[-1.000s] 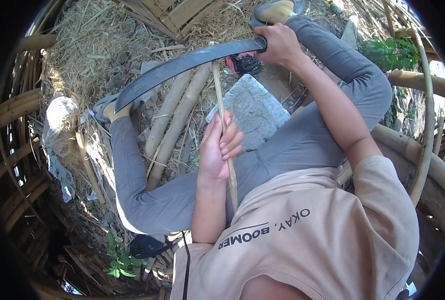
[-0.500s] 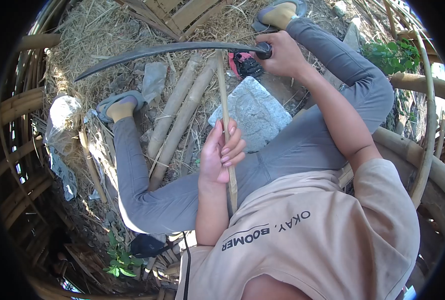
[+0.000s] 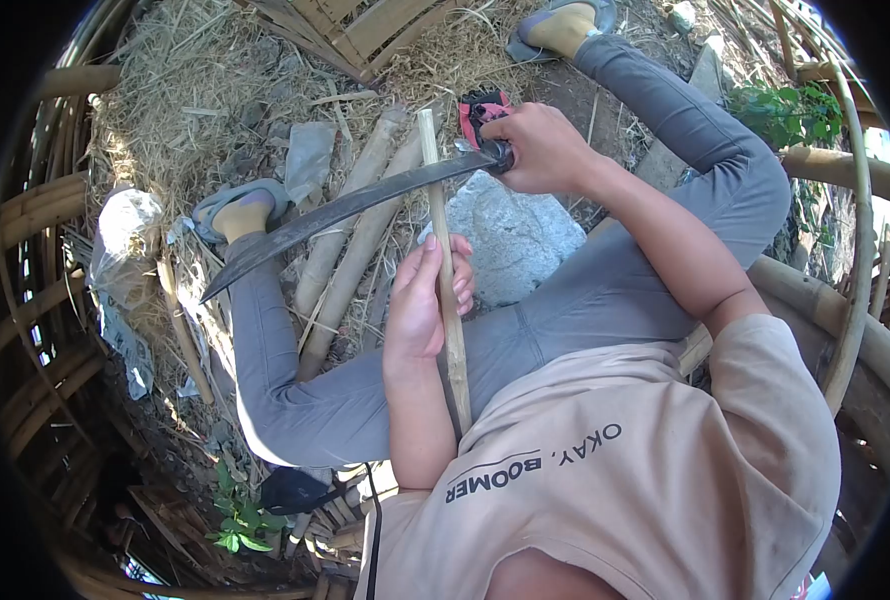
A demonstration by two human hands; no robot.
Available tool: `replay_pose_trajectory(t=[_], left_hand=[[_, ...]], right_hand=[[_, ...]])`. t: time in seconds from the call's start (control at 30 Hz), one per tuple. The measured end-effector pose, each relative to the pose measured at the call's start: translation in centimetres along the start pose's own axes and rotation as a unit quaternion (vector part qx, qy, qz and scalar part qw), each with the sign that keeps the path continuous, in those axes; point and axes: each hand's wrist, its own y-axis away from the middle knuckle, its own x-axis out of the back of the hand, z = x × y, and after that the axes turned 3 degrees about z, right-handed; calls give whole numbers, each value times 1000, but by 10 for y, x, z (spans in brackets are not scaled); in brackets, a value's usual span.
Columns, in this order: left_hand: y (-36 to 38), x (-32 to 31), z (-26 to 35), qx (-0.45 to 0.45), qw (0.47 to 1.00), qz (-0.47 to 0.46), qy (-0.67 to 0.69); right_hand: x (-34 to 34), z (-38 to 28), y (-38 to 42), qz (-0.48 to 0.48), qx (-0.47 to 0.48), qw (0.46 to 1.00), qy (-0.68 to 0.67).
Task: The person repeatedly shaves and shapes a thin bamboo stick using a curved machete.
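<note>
A thin strip of split bamboo (image 3: 439, 210) stands lengthwise before my torso, its lower end near my lap. My left hand (image 3: 431, 290) is wrapped round its middle, thumb on top. My right hand (image 3: 545, 148) grips the dark handle of a long curved machete (image 3: 355, 205). The blade points down to the left and crosses the strip above my left hand. Under and behind the strip lies a pale rough stone block (image 3: 520, 240), between my legs.
Two bamboo poles (image 3: 350, 235) lie left of the stone. Beyond it is a pink and black cloth item (image 3: 480, 110). A wooden crate (image 3: 380, 30) stands at the top. Bamboo railing (image 3: 835, 300) curves along the right; a plastic bag (image 3: 125, 235) lies left.
My right hand has moved down and slightly left, and the machete now slants lower across the strip. My left hand has shifted slightly left. A pale sliver now lies on the straw.
</note>
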Motion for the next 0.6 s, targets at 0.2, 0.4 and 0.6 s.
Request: replay_pose_trajectory(t=[0.2,0.4,0.6], left_hand=[[-3,-2,-4,-44,998,33,25],[-4,2,-3,-35,998,19,50],[-8,-3,-9,-37,996,78,-7]], right_hand=[[0,-1,0,-11,-14,1000,0],[-8,2,1,6,-5,1000,-10],[-6,2,4,-18,-9,999,42]])
